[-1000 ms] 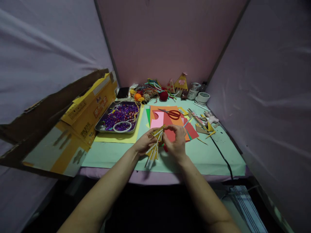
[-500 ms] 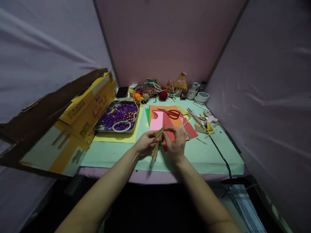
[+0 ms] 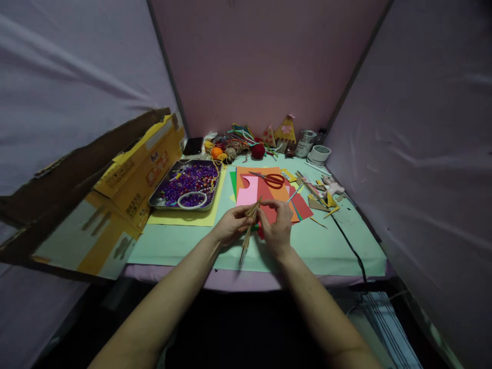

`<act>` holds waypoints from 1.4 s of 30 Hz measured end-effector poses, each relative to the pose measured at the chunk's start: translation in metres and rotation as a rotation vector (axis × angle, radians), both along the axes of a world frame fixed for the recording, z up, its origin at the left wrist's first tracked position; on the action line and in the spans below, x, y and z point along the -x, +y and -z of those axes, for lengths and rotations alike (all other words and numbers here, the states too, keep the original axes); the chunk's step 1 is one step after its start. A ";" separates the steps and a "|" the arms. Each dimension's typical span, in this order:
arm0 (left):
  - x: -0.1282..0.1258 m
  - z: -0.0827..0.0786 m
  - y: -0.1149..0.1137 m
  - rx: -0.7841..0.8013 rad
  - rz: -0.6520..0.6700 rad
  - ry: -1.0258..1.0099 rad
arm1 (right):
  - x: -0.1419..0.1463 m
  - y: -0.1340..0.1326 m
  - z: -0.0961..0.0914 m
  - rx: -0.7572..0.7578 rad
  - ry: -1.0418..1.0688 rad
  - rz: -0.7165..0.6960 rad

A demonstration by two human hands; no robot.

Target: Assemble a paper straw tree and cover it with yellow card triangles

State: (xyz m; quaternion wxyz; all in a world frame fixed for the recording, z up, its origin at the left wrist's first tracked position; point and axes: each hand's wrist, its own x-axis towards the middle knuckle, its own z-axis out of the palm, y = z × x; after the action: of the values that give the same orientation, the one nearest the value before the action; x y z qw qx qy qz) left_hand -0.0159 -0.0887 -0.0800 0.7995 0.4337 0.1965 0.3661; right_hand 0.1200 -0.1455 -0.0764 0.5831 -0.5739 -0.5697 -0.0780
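The fingers (image 3: 243, 222) of the left hand (image 3: 229, 226) are closed around a slim brownish piece (image 3: 246, 239) in the centre of the frame, a little below its middle. In this single view from the head, the right hand (image 3: 280, 227) has its thumb and forefinger brought close together at the upper end of the same piece; they seem to touch it, but whether they pinch it firmly is not clear to me. I judge that the main danger is a turn of the piece: the lower end hangs without support, so a push from the right fingertips at the top could rotate it inside the left grip. If this grip becomes loose, the piece could drop to the pale green tabletop (image 3: 180, 245) at the lower centre. Too strong a squeeze could perhaps bend it, because it looks thin. A careless move toward the top of the frame could also push the red-handled scissors (image 3: 274, 180), which lie on the coloured paper sheets (image 3: 247, 189) just above the hands. As for its look, the piece is narrow, seen almost from its edge, tilted, with the upper end leaning to the right. It is brown with straw-coloured tones, and seems made of several thin layers or strips; the lower tip is darker and blurred, so its details are lost.
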 end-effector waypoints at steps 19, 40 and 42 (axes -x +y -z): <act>-0.002 0.002 0.000 0.005 -0.016 0.017 | 0.000 0.000 0.001 0.010 0.122 -0.020; 0.000 0.005 -0.001 -0.017 0.090 0.057 | -0.004 0.003 0.007 -0.008 -0.026 0.065; 0.000 0.004 -0.001 -0.012 0.080 0.055 | -0.003 0.003 0.007 -0.005 -0.025 0.064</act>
State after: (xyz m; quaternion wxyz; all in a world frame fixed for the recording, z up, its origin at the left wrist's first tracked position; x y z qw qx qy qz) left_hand -0.0158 -0.0898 -0.0837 0.8054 0.4557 0.1985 0.3229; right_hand 0.1234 -0.1429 -0.0833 0.5747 -0.5894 -0.5580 -0.1051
